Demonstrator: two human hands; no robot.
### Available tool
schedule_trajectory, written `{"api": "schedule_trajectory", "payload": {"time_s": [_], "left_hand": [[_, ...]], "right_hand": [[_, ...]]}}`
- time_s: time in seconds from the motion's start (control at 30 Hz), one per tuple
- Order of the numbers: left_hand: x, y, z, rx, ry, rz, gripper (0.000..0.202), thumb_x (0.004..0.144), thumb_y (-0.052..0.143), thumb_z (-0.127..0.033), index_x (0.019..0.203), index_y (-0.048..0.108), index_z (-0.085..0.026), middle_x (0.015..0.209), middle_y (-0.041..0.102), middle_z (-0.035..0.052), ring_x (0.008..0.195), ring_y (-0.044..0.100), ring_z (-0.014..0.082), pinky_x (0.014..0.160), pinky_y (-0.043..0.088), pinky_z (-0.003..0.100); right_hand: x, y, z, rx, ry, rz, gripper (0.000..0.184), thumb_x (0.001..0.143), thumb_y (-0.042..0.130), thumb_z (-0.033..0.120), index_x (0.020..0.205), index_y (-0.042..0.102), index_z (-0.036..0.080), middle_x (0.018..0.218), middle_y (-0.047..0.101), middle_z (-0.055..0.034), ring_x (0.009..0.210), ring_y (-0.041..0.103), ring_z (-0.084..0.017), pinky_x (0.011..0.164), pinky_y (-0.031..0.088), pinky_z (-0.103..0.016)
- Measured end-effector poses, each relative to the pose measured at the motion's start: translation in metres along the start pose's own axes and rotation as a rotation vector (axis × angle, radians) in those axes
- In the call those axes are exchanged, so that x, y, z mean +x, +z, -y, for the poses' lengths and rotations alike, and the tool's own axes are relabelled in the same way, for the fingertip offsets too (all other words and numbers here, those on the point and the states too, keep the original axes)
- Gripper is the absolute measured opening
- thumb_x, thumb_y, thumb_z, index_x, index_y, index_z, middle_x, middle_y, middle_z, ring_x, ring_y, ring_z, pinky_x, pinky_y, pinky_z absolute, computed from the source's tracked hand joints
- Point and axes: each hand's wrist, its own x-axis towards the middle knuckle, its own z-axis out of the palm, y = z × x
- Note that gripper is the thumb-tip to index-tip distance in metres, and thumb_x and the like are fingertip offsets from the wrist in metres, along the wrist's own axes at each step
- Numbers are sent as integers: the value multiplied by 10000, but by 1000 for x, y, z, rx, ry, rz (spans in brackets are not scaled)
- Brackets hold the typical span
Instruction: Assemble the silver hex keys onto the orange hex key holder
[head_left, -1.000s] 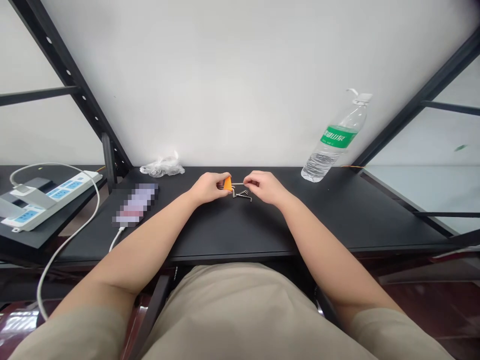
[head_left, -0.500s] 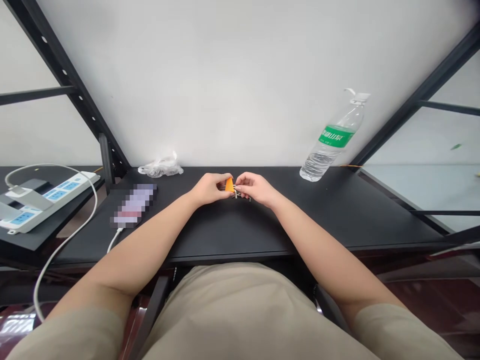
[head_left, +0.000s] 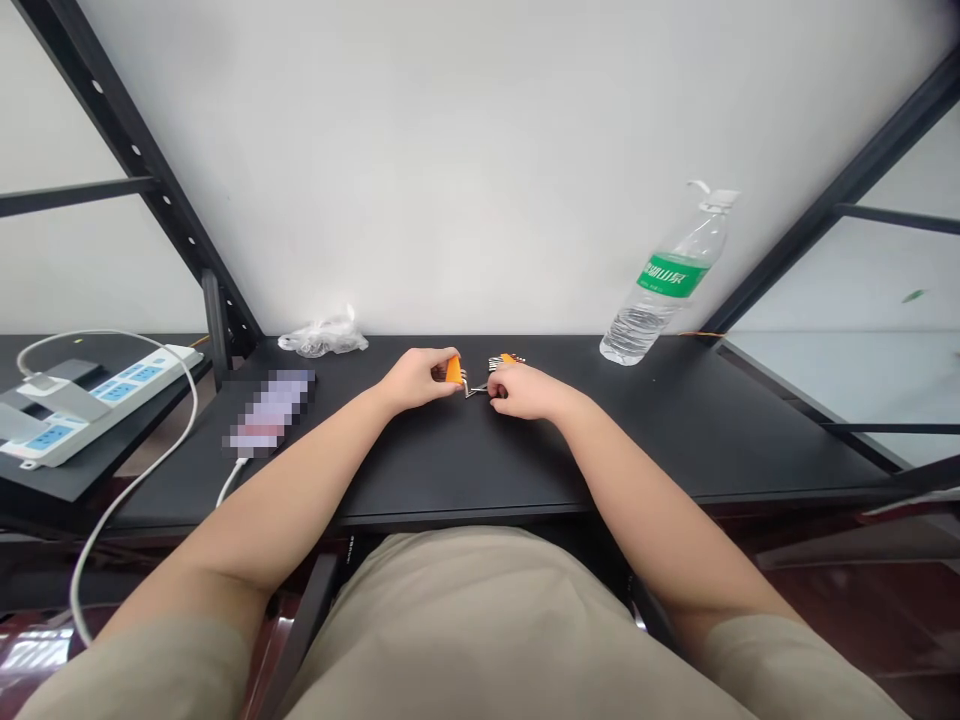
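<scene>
My left hand (head_left: 416, 380) pinches an orange hex key holder (head_left: 454, 370) between thumb and fingers, just above the black desk. Short bent metal ends stick out from its right side. My right hand (head_left: 525, 390) is low over the desk to the right, its fingers curled together at the end of a thin L-shaped hex key (head_left: 478, 390). That key lies between the two hands, its bent end close to the orange holder. Behind my right fingers is a second orange piece (head_left: 510, 358) with several metal pieces (head_left: 496, 364) beside it, partly hidden by the hand.
A water bottle (head_left: 664, 280) with a green label stands at the back right. A crumpled clear plastic bag (head_left: 326, 335) lies at the back left. Nearer on the left are a phone (head_left: 270, 410) on a white cable and a power strip (head_left: 112, 395). Black metal posts frame both sides.
My right hand has moved right and slightly down, away from the holder, uncovering the second orange piece and metal pieces behind it. My left hand has shifted slightly left with the orange holder.
</scene>
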Motion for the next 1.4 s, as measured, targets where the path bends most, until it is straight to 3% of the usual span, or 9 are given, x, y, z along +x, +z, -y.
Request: {"api": "schedule_trajectory", "payload": {"time_s": [0.13,0.33,0.57,0.73,0.97,1.1,1.23,1.33,1.4], "left_hand": [[1,0,6,39,-20,12,257,771,713,-376,986,674,-240,762,662,-33,686,585,154,707,473,275],[0,1,7,57,-17,33,243,781,711,-372,988,677,-248,760,659,-34,688,581,153,699,463,272],[0,0,6,54,-16,49,237,781,710,-360,987,676,-247,751,646,-42,685,569,144,683,448,258],[1,0,8,62,-16,57,243,784,704,-353,1003,682,-251,756,645,-42,684,567,145,683,444,258],[1,1,9,64,-11,65,292,778,717,-363,1046,683,-252,754,635,-39,689,568,149,696,449,265],[1,0,9,61,-11,70,284,778,710,-347,1046,688,-257,743,631,-40,682,567,149,696,451,265],[0,1,8,51,-9,59,308,772,713,-343,1068,691,-258,764,648,-36,686,572,149,695,453,265],[0,1,8,48,-6,61,292,774,715,-356,1047,694,-253,763,651,-34,688,572,149,692,452,262],[0,0,8,46,-4,69,283,777,718,-368,1033,693,-249,764,650,-33,686,571,147,689,452,259]], "right_hand": [[0,4,1,-40,-5,-18,33,784,689,194,767,665,209,858,654,-49,686,527,-170,633,358,-311],[6,3,-5,-97,-40,-142,108,880,620,197,950,699,220,1045,624,-80,849,566,-204,725,400,-322],[10,11,-13,-125,-29,-120,78,811,678,136,783,655,205,905,621,-73,729,539,-190,654,381,-321],[10,10,-13,-117,-17,-138,118,808,670,145,902,665,216,943,636,-70,769,552,-198,665,385,-317],[6,9,-12,-81,18,-118,176,732,716,126,681,575,218,714,614,-33,614,502,-171,582,329,-316],[4,5,-9,-32,1,-165,97,798,658,145,826,619,229,783,660,-19,692,561,-176,621,374,-297],[5,0,-8,54,-23,-207,181,885,588,181,1047,643,239,937,704,-26,766,607,-169,675,423,-290],[4,0,-8,75,-36,-182,68,867,685,292,894,669,232,857,685,-39,757,599,-189,668,426,-308],[3,3,-8,62,-36,-130,159,815,766,345,775,655,240,741,642,-33,699,577,-196,638,416,-319]]}}
